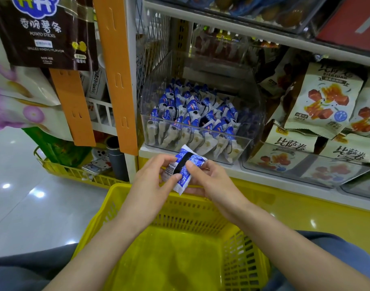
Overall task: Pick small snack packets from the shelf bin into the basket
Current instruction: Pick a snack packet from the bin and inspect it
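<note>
**While both hands pinch one packet, it sits over the basket rim**

As the head view shows it, the left hand point(156, 175) and right hand point(209, 177) both hold one small blue-and-white snack packet point(185, 164). Left thumb and fingertips are curled on the barcode end. Right thumb lies on top, with the fingers curled underneath. Neither hand holds anything else.

The packet is tilted and in the air above the far rim of the yellow basket point(238, 259), just in front of the shelf point(264, 175) edge. It is not in the basket.

The clear bin point(200, 128) sits on the shelf right behind the packet, with more blue-and-white packets point(192, 108) packed upright inside. Beige snack bags point(322, 97) are in the next bin to the right. A brown potato sticks bag point(45, 32) hangs upper left beside an orange strip point(114, 70).
</note>
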The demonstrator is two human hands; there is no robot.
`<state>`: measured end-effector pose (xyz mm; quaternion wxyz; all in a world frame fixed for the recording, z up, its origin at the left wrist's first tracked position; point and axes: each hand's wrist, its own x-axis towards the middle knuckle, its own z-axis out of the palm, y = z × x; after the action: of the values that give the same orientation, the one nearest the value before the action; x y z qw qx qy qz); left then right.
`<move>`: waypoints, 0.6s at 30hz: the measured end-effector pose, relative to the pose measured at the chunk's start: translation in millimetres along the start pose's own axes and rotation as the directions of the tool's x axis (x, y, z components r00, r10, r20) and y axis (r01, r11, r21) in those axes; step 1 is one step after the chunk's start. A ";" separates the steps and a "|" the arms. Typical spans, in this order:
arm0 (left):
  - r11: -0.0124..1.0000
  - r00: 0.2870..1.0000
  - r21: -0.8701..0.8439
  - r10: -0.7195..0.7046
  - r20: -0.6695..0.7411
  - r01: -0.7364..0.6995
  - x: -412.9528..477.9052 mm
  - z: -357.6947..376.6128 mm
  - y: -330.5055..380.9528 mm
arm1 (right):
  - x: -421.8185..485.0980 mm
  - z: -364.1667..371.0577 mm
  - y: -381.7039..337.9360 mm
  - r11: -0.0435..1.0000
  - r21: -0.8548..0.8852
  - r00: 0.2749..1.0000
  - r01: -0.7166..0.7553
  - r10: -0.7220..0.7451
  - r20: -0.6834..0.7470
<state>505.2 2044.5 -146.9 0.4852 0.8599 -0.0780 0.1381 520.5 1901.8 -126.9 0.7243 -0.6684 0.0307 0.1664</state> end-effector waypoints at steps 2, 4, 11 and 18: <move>0.993 0.998 0.105 0.058 0.014 -0.059 -3.9 -1.2 0.7 | 0.4 0.3 0.6 1.000 -0.022 1.000 0.004 -0.004 -0.002; 0.968 0.995 0.228 0.099 0.023 -0.102 -7.9 -0.8 0.8 | 0.6 1.8 2.1 0.998 -0.070 1.000 0.006 -0.006 0.004; 0.917 0.993 0.380 0.117 0.034 -0.121 -8.3 1.4 -0.8 | -0.5 5.5 5.2 0.985 -0.173 1.000 0.006 -0.007 -0.007; 0.861 0.989 0.487 0.120 0.083 -0.145 -4.1 -2.1 -1.4 | -1.6 2.8 9.9 0.947 -0.312 0.996 0.080 -0.063 0.063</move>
<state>501.4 2047.1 -148.3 0.2377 0.9507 -0.1111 0.1650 515.7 1904.7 -135.7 0.6149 -0.7712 -0.0391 0.1601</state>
